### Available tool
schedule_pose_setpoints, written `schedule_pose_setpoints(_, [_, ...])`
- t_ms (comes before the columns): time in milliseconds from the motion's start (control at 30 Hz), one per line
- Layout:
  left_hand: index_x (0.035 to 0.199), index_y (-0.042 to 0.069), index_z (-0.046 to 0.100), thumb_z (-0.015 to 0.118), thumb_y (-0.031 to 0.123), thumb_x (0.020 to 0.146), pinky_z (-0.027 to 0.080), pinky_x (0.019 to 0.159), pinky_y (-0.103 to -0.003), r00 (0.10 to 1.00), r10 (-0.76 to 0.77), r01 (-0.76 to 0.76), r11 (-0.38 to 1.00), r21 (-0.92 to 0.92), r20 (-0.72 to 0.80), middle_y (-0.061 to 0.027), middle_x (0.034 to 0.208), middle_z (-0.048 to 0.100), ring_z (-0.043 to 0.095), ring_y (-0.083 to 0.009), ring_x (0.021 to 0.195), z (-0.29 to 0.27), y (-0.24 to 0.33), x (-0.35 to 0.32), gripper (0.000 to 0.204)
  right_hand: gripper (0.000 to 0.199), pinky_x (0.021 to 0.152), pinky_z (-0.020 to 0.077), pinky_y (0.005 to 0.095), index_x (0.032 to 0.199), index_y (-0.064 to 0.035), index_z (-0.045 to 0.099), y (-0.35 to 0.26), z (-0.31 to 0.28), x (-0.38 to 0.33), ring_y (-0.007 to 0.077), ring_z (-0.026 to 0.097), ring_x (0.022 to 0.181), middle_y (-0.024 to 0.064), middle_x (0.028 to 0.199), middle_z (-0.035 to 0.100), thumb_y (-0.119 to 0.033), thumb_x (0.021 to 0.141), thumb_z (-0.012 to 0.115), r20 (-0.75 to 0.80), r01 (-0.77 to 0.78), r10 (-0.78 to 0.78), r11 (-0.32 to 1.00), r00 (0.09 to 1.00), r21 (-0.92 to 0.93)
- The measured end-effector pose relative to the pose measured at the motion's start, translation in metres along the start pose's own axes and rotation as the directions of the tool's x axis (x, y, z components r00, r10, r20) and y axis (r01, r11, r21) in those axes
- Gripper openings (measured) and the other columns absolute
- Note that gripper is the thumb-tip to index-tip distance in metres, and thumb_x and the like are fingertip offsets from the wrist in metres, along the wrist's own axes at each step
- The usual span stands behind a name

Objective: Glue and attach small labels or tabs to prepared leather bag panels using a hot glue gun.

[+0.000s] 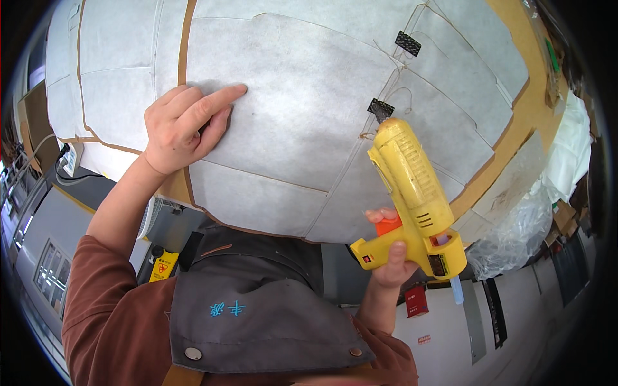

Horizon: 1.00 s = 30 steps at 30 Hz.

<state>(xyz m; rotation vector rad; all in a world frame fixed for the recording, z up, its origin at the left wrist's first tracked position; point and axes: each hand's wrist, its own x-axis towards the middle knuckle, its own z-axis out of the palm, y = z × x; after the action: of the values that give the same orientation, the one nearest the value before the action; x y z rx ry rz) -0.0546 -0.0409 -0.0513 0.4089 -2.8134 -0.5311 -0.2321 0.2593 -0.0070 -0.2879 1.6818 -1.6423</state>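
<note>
With the right hand [394,262] gripping the yellow hot-glue gun [415,177] and the empty left hand [183,125] partly open, overpressing the trigger [387,226] could spill glue past the lower black patch [380,107].

Yellow glue gun [417,183], orange trigger [389,225].

My left hand [183,122] is over the sheet [290,77], to the left of the glue gun [415,186] that sits in my right hand [393,267]. The gun's far end is by one small patch [379,105] on the sheet, another patch [407,44] lies farther away from me, and the glue stick [457,293] pokes out the gun's back end, with plastic film [515,241] off to the right.
</note>
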Motion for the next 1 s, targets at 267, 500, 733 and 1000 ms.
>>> schedule_pose_setpoints(267, [0.105, 0.005, 0.071, 0.067, -0.005, 0.071, 0.032, 0.046, -0.028, 1.000, -0.004, 0.004, 1.000, -0.018, 0.003, 0.0004, 0.059, 0.041, 0.040, -0.0134, 0.051, -0.0007, 0.0005, 0.0015, 0.036, 0.052, 0.090, 0.0495, 0.0483, 0.131, 0.0044, 0.041, 0.0018, -0.0048, 0.0008, 0.0284, 0.060, 0.098, 0.0196, 0.111, 0.059, -0.019, 0.090, 0.062, -0.009, -0.040, 0.041, 0.997, 0.999, 0.073])
schedule_pose_setpoints(500, [0.105, 0.004, 0.070, 0.067, -0.007, 0.070, 0.032, 0.046, -0.028, 1.000, -0.001, 0.001, 0.999, -0.034, -0.007, 0.0001, 0.059, 0.041, 0.040, -0.0138, 0.050, 0.0008, 0.0009, 0.0020, 0.037, 0.052, 0.084, 0.0493, 0.0511, 0.128, 0.0087, 0.041, 0.0058, -0.0021, 0.0027, 0.0298, 0.058, 0.093, 0.0213, 0.110, 0.058, -0.027, 0.094, 0.056, 0.018, -0.020, 0.020, 0.999, 1.000, 0.039])
schedule_pose_setpoints(733, [0.105, 0.004, 0.070, 0.066, -0.008, 0.070, 0.031, 0.046, -0.028, 1.000, -0.008, 0.007, 0.999, -0.038, -0.017, -0.0003, 0.058, 0.040, 0.039, -0.0141, 0.050, 0.0017, 0.0015, 0.0019, 0.037, 0.048, 0.089, 0.0495, 0.0474, 0.126, 0.0054, 0.044, 0.0038, -0.0069, 0.0005, 0.0280, 0.060, 0.097, 0.0180, 0.108, 0.059, -0.023, 0.090, 0.060, -0.039, -0.043, 0.048, 0.991, 0.998, 0.126])
schedule_pose_setpoints(1000, [0.108, 0.004, 0.070, 0.066, -0.008, 0.071, 0.030, 0.046, -0.028, 1.000, 0.001, -0.002, 0.999, -0.034, -0.007, 0.0000, 0.059, 0.040, 0.038, -0.0133, 0.050, 0.0020, 0.0018, 0.0023, 0.038, 0.054, 0.082, 0.0493, 0.0502, 0.129, 0.0082, 0.039, 0.0067, -0.0098, 0.0011, 0.0294, 0.058, 0.091, 0.0205, 0.106, 0.058, -0.031, 0.095, 0.054, -0.027, -0.005, 0.005, 1.000, 1.000, 0.017])
